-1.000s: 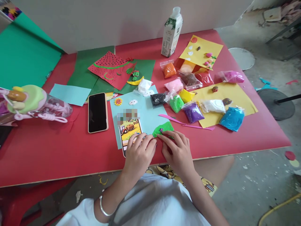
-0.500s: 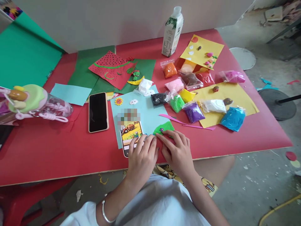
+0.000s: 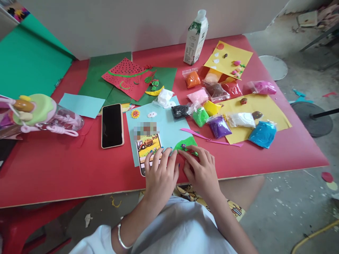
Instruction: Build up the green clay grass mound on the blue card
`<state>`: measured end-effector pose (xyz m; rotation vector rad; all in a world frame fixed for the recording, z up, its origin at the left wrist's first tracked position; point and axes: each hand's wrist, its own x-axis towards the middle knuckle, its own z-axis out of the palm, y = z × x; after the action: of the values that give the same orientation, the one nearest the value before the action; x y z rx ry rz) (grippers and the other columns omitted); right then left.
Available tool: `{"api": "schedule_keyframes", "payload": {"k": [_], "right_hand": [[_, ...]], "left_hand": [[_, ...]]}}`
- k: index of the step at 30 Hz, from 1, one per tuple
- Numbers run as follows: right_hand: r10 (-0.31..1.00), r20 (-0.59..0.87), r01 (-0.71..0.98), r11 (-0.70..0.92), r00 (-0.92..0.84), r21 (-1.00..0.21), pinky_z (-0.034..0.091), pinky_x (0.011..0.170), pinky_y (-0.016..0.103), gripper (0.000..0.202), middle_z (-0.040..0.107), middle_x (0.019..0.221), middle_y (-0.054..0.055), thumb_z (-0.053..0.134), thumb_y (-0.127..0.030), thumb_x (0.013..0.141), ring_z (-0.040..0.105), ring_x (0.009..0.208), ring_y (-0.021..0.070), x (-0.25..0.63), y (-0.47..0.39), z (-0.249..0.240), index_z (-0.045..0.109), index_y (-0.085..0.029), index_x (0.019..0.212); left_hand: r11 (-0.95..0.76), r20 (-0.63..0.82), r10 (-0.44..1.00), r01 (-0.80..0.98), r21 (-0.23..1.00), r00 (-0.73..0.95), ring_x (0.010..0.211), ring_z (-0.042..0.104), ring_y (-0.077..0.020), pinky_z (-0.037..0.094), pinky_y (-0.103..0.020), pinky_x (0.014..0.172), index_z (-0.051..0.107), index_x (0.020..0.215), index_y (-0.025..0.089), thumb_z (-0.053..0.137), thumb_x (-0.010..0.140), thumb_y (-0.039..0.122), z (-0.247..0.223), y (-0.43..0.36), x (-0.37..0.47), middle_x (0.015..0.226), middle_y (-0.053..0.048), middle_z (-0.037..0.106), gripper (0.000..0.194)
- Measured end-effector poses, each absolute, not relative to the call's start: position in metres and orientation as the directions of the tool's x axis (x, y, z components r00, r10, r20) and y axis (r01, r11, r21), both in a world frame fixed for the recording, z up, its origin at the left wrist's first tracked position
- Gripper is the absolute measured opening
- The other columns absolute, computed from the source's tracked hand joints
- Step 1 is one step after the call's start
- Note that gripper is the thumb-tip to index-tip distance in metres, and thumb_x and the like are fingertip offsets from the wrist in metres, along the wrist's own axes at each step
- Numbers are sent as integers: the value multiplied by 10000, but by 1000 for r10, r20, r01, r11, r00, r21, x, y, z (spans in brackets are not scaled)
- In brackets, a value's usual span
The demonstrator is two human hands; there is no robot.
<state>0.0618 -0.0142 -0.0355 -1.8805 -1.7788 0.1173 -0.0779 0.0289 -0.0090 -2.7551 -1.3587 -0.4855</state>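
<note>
A light blue sheet [image 3: 169, 128] bears a clay sun [image 3: 135, 114], white clouds [image 3: 152, 114] and, at its lower right, a flat green clay patch [image 3: 189, 142] with a small purple flower [image 3: 183, 146]. My left hand [image 3: 161, 173] lies with its fingers apart over the lower part of a lit phone [image 3: 148, 146] that shows a tractor picture; its fingertips reach the sheet's lower edge. My right hand [image 3: 202, 169] has its fingers spread, the index fingertip at the green patch's lower edge. I see nothing held in either hand.
Bags of coloured clay [image 3: 218, 126] and pink tools [image 3: 196, 133] lie to the right. A carton [image 3: 196, 38] stands at the back. A dark phone [image 3: 112, 126], a cup [image 3: 63, 120], a watermelon sheet [image 3: 127, 79] and yellow sheets [image 3: 275, 109] surround the work.
The fingers of my left hand have spread slightly and lifted a little. My right hand stays at the green patch. The whole view has shifted slightly.
</note>
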Motion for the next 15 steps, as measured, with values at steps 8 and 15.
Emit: {"api": "schedule_keyframes", "payload": {"k": [8, 15], "right_hand": [[928, 346, 856, 62, 140, -513, 457, 874, 396, 332, 614, 1134, 107, 488, -101, 884, 579, 1058, 249, 67, -17, -35, 605, -225, 1168], [903, 374, 862, 7, 213, -507, 486, 822, 407, 194, 638, 1041, 94, 588, -222, 892, 589, 939, 251, 96, -23, -34, 621, -225, 1083]], "left_hand": [[-619, 282, 766, 781, 84, 577, 1090, 568, -272, 312, -457, 985, 640, 1163, 201, 542, 901, 207, -10, 28, -77, 1177, -37, 683, 280], [-607, 388, 754, 788, 104, 530, 1083, 558, -290, 321, -470, 985, 655, 1120, 208, 578, 861, 187, -3, 43, -89, 1132, -63, 688, 270]]}}
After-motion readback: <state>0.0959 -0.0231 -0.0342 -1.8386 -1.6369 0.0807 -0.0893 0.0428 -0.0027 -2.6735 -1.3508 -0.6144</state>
